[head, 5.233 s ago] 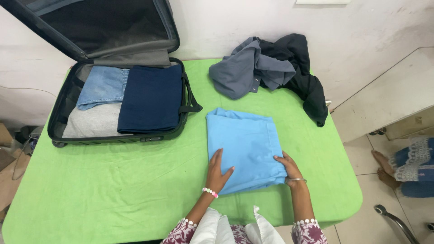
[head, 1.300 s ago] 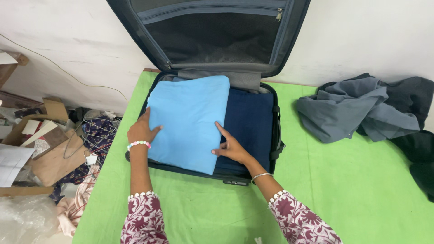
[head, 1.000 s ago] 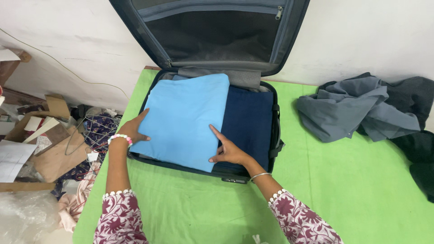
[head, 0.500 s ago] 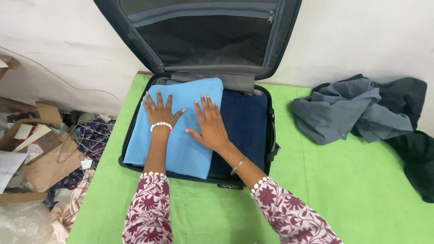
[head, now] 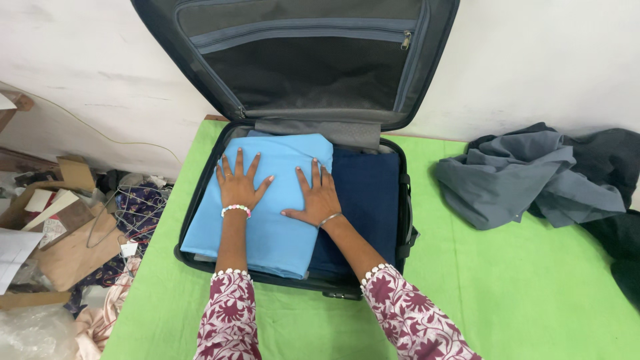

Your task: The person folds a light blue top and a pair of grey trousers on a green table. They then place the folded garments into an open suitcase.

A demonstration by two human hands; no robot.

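Clutter (head: 60,227) on floor at far left. Light blue cloth (head: 267,233) lies folded flat in left half of open suitcase (head: 408,220), long axis running from me toward the lid, near corner overhanging front rim slightly. My left hand (head: 239,185) flat on it, palm down, fingers spread, pointing at lid, gripping nothing. My right hand (head: 320,199) just beside, same pose, fingers splayed, flat on cloth's right edge. Navy cloth (head: 367,200) fills right half. Grey clothes (head: 527,177) heaped on green table (head: 520,293), well apart.
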